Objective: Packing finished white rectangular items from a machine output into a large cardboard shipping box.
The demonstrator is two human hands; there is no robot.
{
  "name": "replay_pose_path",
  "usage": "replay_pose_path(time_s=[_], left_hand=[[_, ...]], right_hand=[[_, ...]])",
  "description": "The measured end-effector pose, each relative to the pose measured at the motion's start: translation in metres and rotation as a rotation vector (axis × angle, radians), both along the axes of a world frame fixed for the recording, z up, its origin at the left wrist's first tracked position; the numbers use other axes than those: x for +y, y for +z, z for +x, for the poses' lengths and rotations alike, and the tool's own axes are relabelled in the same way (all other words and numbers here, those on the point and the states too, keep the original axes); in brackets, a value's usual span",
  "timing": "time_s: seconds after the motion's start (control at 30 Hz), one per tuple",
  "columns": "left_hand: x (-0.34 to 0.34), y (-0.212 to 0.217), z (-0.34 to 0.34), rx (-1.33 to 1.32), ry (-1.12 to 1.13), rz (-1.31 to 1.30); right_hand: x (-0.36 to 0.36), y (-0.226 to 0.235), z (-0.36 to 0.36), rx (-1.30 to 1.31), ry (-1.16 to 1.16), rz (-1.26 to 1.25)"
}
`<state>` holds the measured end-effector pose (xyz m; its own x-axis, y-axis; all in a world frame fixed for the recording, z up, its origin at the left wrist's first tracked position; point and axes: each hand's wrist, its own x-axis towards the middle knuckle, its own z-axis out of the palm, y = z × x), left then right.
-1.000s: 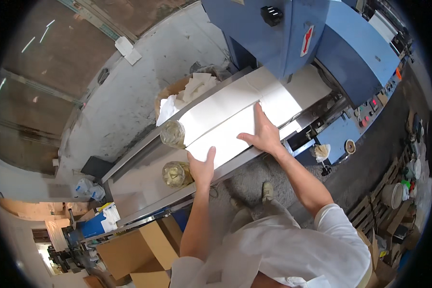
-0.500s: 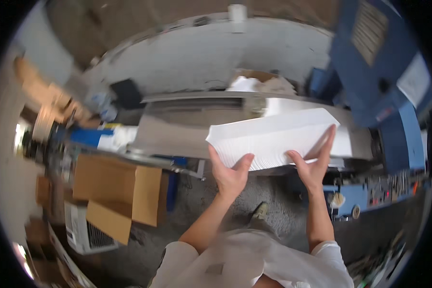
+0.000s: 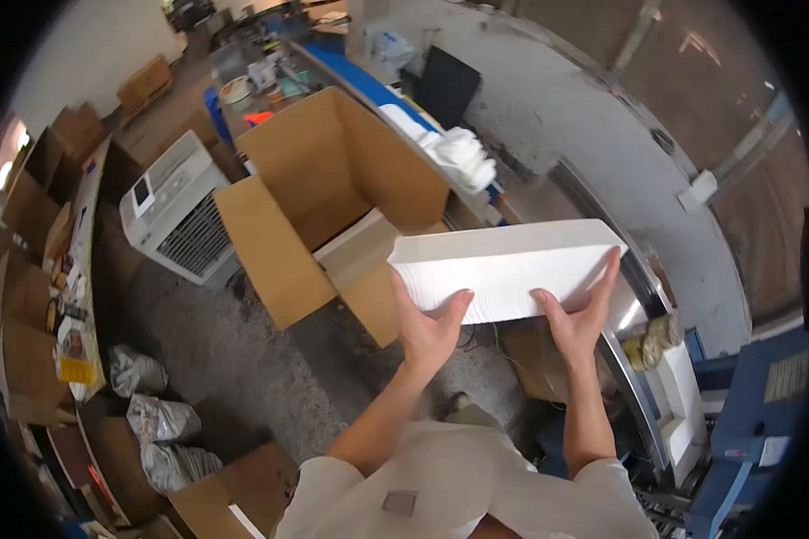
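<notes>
A carrying step is judged to be in hand. An open cardboard box (image 3: 333, 198) stands on the floor, far left. Just right of its near flap, a thick white stack of folded paper (image 3: 503, 269) is held in mid-air, clamped by the left hand (image 3: 427, 328) and right hand (image 3: 577, 316). Lowering it level into the box seems called for next.

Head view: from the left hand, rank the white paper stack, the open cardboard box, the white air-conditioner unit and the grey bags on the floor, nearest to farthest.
From the left hand:
1. White paper stack: held in it, with the right hand on the other side.
2. Open cardboard box: just beyond, upper left.
3. White air-conditioner unit: farther left, behind the box.
4. Grey bags: far lower left, on the floor; close to the unit's distance, hard to call.
</notes>
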<state>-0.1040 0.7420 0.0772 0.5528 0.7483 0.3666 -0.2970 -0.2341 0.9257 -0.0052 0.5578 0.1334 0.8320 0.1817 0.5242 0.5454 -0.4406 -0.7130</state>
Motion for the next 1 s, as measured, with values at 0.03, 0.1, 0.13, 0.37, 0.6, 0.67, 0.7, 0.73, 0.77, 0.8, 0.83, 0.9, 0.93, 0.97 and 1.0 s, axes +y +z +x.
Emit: replay_pose_path(time_s=[0.03,0.1,0.13,0.37,0.6,0.67,0.7,0.73,0.77,0.8,0.83,0.9,0.93,0.97,1.0], left_hand=[[0.024,-0.005,-0.002,0.012,0.058,0.002],[0.070,-0.013,-0.007,0.078,0.104,-0.019],[0.090,-0.015,-0.006,0.144,0.124,-0.034],[0.231,-0.065,0.041,0.105,0.334,-0.118],[0.386,-0.188,0.135,0.281,0.524,-0.127],[0.426,-0.245,0.153,0.483,0.659,-0.188],[0.438,-0.259,0.173,0.489,0.681,-0.187],[0.453,-0.280,0.188,0.518,0.681,-0.203],[0.468,-0.300,0.201,0.526,0.663,-0.297],[0.483,-0.323,0.206,0.540,0.662,-0.386],[0.493,-0.350,0.218,0.583,0.674,-0.404],[0.519,-0.402,0.234,0.654,0.697,-0.381],[0.527,-0.427,0.241,0.702,0.711,-0.340],[0.531,-0.450,0.247,0.677,0.689,-0.421],[0.536,-0.481,0.244,0.699,0.696,-0.432]], right_hand=[[0.028,-0.002,0.005,-0.098,0.028,-0.051],[0.081,-0.008,0.018,-0.040,0.147,0.001],[0.107,-0.010,0.025,0.020,0.241,0.056],[0.278,-0.069,0.112,-0.002,0.397,-0.052],[0.453,-0.192,0.224,0.267,0.499,-0.153],[0.504,-0.240,0.244,0.368,0.495,-0.203],[0.521,-0.264,0.261,0.427,0.529,-0.202],[0.539,-0.289,0.275,0.459,0.524,-0.262],[0.556,-0.315,0.290,0.479,0.527,-0.255],[0.574,-0.345,0.299,0.507,0.543,-0.240],[0.586,-0.377,0.313,0.528,0.549,-0.258],[0.608,-0.441,0.334,0.417,0.531,-0.324],[0.616,-0.469,0.344,0.432,0.534,-0.337],[0.623,-0.496,0.354,0.434,0.569,-0.299],[0.629,-0.524,0.355,0.446,0.607,-0.258]])
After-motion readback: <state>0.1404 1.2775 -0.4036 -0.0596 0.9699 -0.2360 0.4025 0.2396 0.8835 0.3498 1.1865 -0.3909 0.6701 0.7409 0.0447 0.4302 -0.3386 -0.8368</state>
